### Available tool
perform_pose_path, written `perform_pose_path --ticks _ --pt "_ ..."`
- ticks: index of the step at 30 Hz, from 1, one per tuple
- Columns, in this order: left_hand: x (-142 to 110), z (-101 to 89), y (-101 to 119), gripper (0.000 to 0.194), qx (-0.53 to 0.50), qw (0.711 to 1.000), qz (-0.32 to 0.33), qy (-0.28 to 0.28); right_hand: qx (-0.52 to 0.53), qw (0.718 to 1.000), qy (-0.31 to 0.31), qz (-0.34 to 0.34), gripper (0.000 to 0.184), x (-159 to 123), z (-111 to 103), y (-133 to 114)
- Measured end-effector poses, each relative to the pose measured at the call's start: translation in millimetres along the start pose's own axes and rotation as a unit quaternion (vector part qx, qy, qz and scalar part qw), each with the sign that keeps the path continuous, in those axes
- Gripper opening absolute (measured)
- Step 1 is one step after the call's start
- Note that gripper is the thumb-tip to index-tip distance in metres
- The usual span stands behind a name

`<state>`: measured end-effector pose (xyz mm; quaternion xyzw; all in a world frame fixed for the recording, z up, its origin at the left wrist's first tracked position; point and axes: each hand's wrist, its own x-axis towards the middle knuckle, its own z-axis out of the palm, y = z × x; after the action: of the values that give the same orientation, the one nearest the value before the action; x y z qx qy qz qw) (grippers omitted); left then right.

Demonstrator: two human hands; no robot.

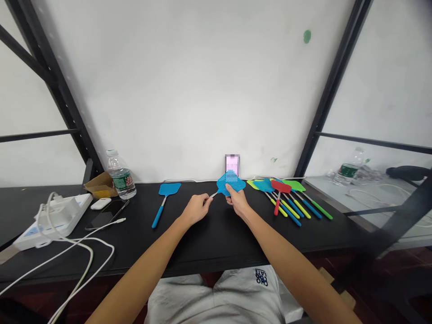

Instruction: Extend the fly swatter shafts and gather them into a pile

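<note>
My left hand is closed around the thin metal shaft of a blue fly swatter, held above the black table. My right hand grips the swatter's perforated blue head, thumb on top and fingers underneath. The handle end is hidden in or behind my left hand. To the left, a second blue fly swatter lies alone on the table. Several more swatters lie fanned out on the right, among them a red fly swatter on top and a green fly swatter.
A phone leans on the wall behind my hands. At left are a water bottle, a cardboard box, a white case, a dark phone, a power strip and loose white cables. Black metal posts frame the table.
</note>
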<state>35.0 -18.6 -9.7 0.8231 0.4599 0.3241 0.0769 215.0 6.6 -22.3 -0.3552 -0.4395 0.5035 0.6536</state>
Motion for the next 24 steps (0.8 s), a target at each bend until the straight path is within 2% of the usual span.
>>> perform_pose_path --ticks 3,6,9,10,12,15,18,22,24 --pt "3 -1.9 1 0.032 0.010 1.000 -0.009 0.007 -0.022 1.000 -0.003 0.009 0.041 2 0 -3" --pt "7 -11.2 -7 0.027 0.034 0.998 -0.032 0.051 -0.071 0.997 0.003 0.007 0.041 6 -6 -7" --pt "9 -28.5 -26 0.029 0.101 0.983 -0.120 0.098 -0.202 0.976 0.040 -0.064 0.038 11 -19 -13" --pt "9 -35.0 -33 0.031 0.129 0.973 -0.165 0.095 -0.267 0.957 0.054 -0.099 0.035 12 -25 -15" --pt "9 -46.9 -47 0.030 0.175 0.951 -0.246 0.075 -0.409 0.896 0.080 -0.155 0.031 16 -37 -22" --pt "8 -58.9 -61 0.027 0.209 0.922 -0.323 0.046 -0.568 0.802 0.122 -0.143 0.026 19 -54 -35" --pt "7 -64.3 -70 0.028 0.214 0.915 -0.341 0.027 -0.648 0.737 0.172 -0.086 0.021 20 -74 -49" --pt "6 -66.8 -79 0.030 0.203 0.917 -0.342 -0.009 -0.701 0.677 0.221 -0.030 0.025 16 -109 -64" --pt "6 -66.7 -82 0.028 0.206 0.918 -0.340 -0.016 -0.723 0.651 0.230 -0.025 0.030 13 -126 -70"
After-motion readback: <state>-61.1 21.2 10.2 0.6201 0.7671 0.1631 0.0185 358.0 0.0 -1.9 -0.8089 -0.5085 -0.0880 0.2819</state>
